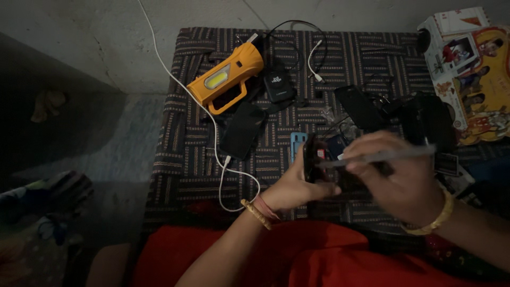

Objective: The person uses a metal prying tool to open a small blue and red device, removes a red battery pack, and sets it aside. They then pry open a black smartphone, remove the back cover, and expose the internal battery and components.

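My left hand (295, 186) grips a small dark phone-like device (313, 159) held on edge over the patterned cloth (180, 154). My right hand (398, 180) holds a thin grey tool (382, 155), blurred, with its tip at the device. Both wrists wear gold bangles. What sits under the hands is hidden.
An orange hand lamp (226, 78) lies at the back left, next to a black charger block (279, 86) and a black phone (243, 130) on a white cable (212, 119). Another dark phone (357, 105), a small blue piece (297, 140) and printed cards (470, 69) lie around.
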